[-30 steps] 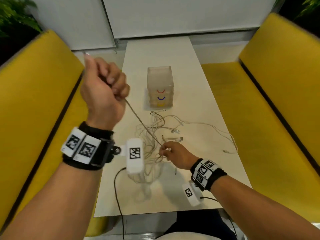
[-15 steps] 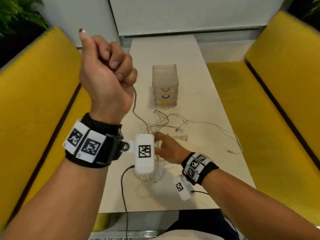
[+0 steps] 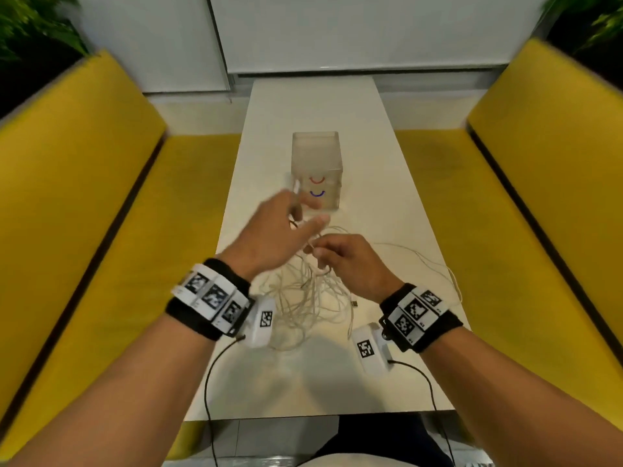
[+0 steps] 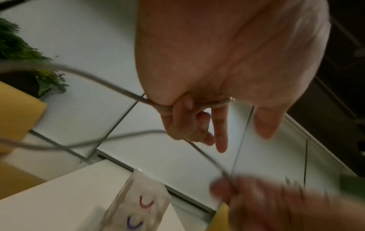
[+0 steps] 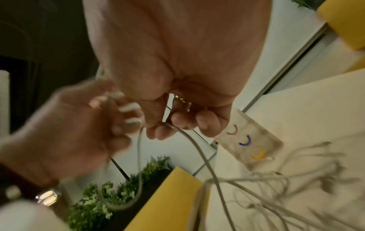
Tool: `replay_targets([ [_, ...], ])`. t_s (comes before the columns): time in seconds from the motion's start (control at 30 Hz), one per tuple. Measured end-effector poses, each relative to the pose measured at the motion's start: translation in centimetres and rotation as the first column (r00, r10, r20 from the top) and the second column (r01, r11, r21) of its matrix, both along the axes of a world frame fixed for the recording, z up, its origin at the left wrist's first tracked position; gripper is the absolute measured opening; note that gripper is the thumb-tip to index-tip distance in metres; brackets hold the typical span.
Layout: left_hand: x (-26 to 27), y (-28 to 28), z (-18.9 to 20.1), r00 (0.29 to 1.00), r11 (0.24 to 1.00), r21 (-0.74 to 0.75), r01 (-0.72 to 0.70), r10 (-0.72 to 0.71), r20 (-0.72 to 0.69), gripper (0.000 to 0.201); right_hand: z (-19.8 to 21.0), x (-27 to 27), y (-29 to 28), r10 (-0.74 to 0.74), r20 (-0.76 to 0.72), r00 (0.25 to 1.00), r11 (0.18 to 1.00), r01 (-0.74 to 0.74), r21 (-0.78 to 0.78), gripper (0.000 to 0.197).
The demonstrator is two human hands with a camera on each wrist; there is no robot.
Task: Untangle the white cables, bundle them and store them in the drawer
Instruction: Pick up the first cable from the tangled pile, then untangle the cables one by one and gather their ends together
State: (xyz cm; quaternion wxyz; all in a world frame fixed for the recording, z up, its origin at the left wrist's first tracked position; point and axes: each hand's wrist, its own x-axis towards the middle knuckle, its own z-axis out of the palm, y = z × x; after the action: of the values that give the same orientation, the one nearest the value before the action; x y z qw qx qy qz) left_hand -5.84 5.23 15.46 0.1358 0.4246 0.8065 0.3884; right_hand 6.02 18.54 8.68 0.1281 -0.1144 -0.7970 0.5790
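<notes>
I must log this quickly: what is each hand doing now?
Left hand: pinches a thin white cable.
Right hand: grips the same cable, by its metal plug.

The head camera looks forward and down along a table [image 3: 313,106], both forearms reaching in from below. Each wrist camera sits close under its own palm, facing out past the fingers, tilted and blurred. All three views share the drawer box [image 3: 317,170] [image 4: 136,201] [image 5: 248,140] and the cables [image 3: 303,298] [image 5: 266,192].

White table [image 3: 387,183] bears tangled cables [image 3: 303,298] (white) and drawer box [image 3: 317,156].
</notes>
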Motion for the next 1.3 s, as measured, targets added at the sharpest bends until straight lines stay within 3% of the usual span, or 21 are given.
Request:
replay_targets([
  [0.07, 0.5, 0.4, -1.2, 0.999, 0.994, -0.104, 0.039, -0.043, -0.033, 0.014, 2.0, -0.1, 0.2, 0.019, -0.037, 0.999, 1.0, -0.019, 0.001, 0.024],
  [0.2, -0.2, 0.6, -0.1, 0.99, 0.989, -0.14, 0.043, -0.06, -0.124, 0.054, 3.7, 0.2, 0.8, 0.077, -0.109, 0.991, 0.993, -0.086, -0.08, 0.024],
  [0.33, -0.8, 0.6, 0.9, 0.985, 0.989, -0.149, 0.012, -0.037, -0.17, 0.05, 2.2, -0.8, 0.3, 0.029, -0.183, 0.983, 0.994, -0.047, -0.098, 0.012],
  [0.4, -1.2, 0.4, 1.7, 0.985, 0.998, -0.034, -0.049, 0.042, -0.167, 0.047, 0.0, -1.2, 0.8, -0.024, -0.095, 0.995, 0.995, 0.015, -0.094, 0.006],
  [0.47, -1.7, -0.1, 3.3, 0.984, 0.979, 0.174, -0.104, 0.127, -0.124, 0.045, -2.6, -0.8, 1.6, -0.035, 0.066, 0.997, 0.999, 0.034, 0.01, 0.005],
  [0.6, -2.6, -1.5, 7.2, 0.969, 0.833, 0.524, -0.178, 0.24, -0.052, 0.043, -7.2, 1.0, 1.9, 0.012, 0.34, 0.94, 0.999, -0.029, 0.044, 0.016],
  [0.7, -3.1, -1.9, 8.4, 0.966, 0.717, 0.651, -0.248, 0.237, 0.108, 0.043, -8.1, 1.4, 2.0, -0.02, 0.374, 0.927, 1.0, 0.018, 0.01, 0.019],
  [0.83, -3.0, -1.5, 7.9, 0.951, 0.652, 0.695, -0.302, 0.252, 0.178, 0.043, -7.1, 1.4, 2.7, -0.02, 0.403, 0.915, 1.0, 0.018, 0.008, 0.02],
  [0.93, -3.2, -1.4, 7.0, 0.943, 0.646, 0.69, -0.328, 0.264, 0.201, 0.043, -4.3, 1.1, 2.6, 0.017, 0.317, 0.948, 0.999, -0.001, -0.052, 0.024],
  [1.03, -3.1, -1.4, 6.0, 0.95, 0.738, 0.603, -0.304, 0.287, 0.127, 0.043, 0.3, 0.7, 2.6, 0.007, 0.145, 0.989, 0.996, 0.005, -0.084, 0.026],
  [1.13, -2.7, -1.1, 5.1, 0.948, 0.776, 0.555, -0.298, 0.308, 0.077, 0.046, 4.0, 0.4, 3.2, -0.032, 0.044, 0.999, 0.992, 0.037, -0.119, 0.025],
  [1.2, -2.7, -1.0, 4.6, 0.946, 0.783, 0.54, -0.309, 0.313, 0.086, 0.046, 5.8, 0.4, 3.5, -0.047, -0.05, 0.998, 0.972, 0.034, -0.231, 0.023],
  [1.3, -2.9, -1.2, 3.7, 0.942, 0.797, 0.507, -0.327, 0.32, 0.104, 0.048, 7.3, 0.4, 4.2, -0.093, -0.192, 0.977, 0.869, -0.014, -0.494, 0.023],
])
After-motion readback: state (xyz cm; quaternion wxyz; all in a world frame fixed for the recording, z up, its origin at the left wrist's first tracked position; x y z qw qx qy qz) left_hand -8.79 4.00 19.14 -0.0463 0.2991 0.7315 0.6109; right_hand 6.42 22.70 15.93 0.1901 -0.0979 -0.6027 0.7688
